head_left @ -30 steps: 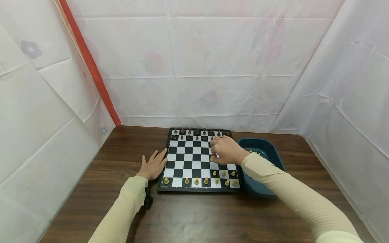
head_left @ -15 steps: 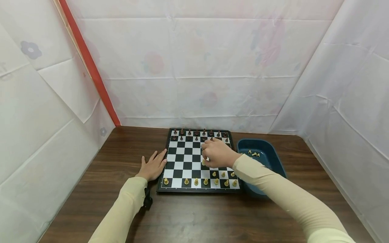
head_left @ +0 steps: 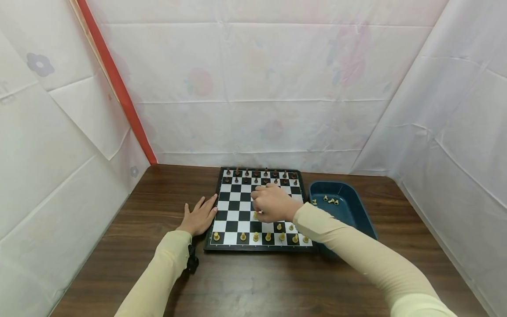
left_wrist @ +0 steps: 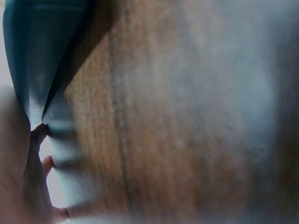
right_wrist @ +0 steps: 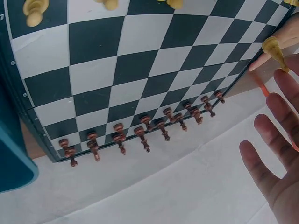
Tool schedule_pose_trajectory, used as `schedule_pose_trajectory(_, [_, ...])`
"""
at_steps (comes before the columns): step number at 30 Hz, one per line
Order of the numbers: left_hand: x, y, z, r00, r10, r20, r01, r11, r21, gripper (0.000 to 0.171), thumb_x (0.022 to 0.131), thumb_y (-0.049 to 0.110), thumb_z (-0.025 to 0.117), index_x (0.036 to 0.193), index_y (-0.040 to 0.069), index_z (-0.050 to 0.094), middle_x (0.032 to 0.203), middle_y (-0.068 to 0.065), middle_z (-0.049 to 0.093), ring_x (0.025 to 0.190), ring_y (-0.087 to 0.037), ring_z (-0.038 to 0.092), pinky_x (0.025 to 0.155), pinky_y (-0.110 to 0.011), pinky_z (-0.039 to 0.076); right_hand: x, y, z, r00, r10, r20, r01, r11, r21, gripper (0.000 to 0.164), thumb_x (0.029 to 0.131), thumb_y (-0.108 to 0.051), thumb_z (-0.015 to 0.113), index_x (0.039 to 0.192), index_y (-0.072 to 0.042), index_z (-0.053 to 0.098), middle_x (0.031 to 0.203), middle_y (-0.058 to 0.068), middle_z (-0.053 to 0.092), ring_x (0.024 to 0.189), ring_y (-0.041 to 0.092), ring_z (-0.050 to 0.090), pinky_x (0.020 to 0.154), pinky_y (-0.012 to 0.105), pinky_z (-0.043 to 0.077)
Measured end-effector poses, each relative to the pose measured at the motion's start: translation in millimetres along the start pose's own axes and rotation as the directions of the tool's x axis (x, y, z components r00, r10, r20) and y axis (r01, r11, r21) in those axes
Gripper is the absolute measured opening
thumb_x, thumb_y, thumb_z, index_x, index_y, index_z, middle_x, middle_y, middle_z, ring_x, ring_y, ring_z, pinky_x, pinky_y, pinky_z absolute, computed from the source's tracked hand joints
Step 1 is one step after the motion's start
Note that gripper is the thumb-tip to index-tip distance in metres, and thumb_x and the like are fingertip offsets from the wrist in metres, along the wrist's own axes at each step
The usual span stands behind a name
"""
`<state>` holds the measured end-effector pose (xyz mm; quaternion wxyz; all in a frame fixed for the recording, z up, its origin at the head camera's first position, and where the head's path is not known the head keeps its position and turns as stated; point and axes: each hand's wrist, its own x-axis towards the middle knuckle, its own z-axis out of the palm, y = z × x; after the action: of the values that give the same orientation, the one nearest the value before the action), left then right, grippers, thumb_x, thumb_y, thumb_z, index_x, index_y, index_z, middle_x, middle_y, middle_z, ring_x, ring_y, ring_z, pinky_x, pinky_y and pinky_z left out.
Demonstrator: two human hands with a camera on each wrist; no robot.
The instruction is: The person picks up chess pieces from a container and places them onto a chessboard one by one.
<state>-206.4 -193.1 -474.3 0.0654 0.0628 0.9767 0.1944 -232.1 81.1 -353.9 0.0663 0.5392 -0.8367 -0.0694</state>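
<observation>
My right hand [head_left: 275, 204] is over the middle of the chessboard [head_left: 233, 207]. Between thumb and forefinger it pinches a yellow chess piece [right_wrist: 275, 50], tapered above a round base; its exact kind is unclear. The other fingers [right_wrist: 275, 140] are spread apart. My left hand [head_left: 199, 217] lies flat with fingers spread, its fingertips at the board's left edge. Yellow pieces [head_left: 255, 237] line the near side, with a few pawns [head_left: 279, 226] ahead of them at the right. Two rows of dark brown pieces [head_left: 256, 173] stand on the far side.
A blue plastic bin [head_left: 356, 215] stands against the board's right side, with several yellow pieces [head_left: 332, 200] lying in it. The brown wooden table [head_left: 245, 281] meets white patterned sheets [head_left: 253, 88] at the back and sides. The right forearm passes over the bin.
My right hand has moved left across the board with the yellow chess piece, uncovering brown pieces at the far right and more of the bin. My left hand stays in place.
</observation>
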Motion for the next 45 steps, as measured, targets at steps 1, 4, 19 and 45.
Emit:
schedule_pose_trajectory(1, [0.0,0.1,-0.2,1.0,0.001,0.0,-0.001,1.0,-0.001,0.056,0.104,0.039,0.026,0.155,0.017,0.017,0.155,-0.01,0.026,0.142,-0.036,0.014,0.102,-0.07,-0.008,1,-1,0,1.0,-0.006,-0.006,0.006,1.0,0.001,0.011,0.082,-0.029,0.068,0.072,-0.025,0.072,0.084,-0.009,0.057,0.076,0.01,0.049,0.061,0.025,0.036])
schedule_pose_trajectory(4, [0.0,0.2,-0.4,1.0,0.002,0.0,-0.002,1.0,0.001,0.056,0.104,0.04,0.026,0.155,0.016,0.017,0.155,-0.01,0.026,0.142,-0.036,0.015,0.102,-0.071,-0.007,5,-3,1,1.0,-0.019,-0.014,0.019,1.0,-0.001,0.01,0.082,-0.031,0.068,0.075,-0.025,0.073,0.086,-0.009,0.058,0.078,0.009,0.051,0.062,0.026,0.037])
schedule_pose_trajectory(19, [0.3,-1.9,2.3,1.0,0.002,0.001,-0.002,1.0,0.001,0.056,0.104,0.043,0.022,0.155,0.02,0.016,0.155,-0.007,0.026,0.143,-0.033,0.014,0.103,-0.069,-0.008,28,-23,5,0.995,-0.097,-0.032,0.097,0.995,-0.001,0.012,0.081,-0.027,0.066,0.07,-0.025,0.068,0.082,-0.01,0.056,0.076,0.009,0.05,0.061,0.025,0.038])
schedule_pose_trajectory(45, [-1.9,-2.0,0.6,1.0,0.016,0.007,-0.016,1.0,-0.019,0.055,0.105,0.04,0.025,0.155,0.018,0.017,0.155,-0.01,0.026,0.143,-0.035,0.014,0.102,-0.07,-0.008,52,-57,23,0.984,-0.166,0.057,0.169,0.984,-0.05,0.013,0.085,-0.033,0.066,0.085,-0.024,0.074,0.093,-0.008,0.061,0.086,0.011,0.053,0.077,0.034,0.049])
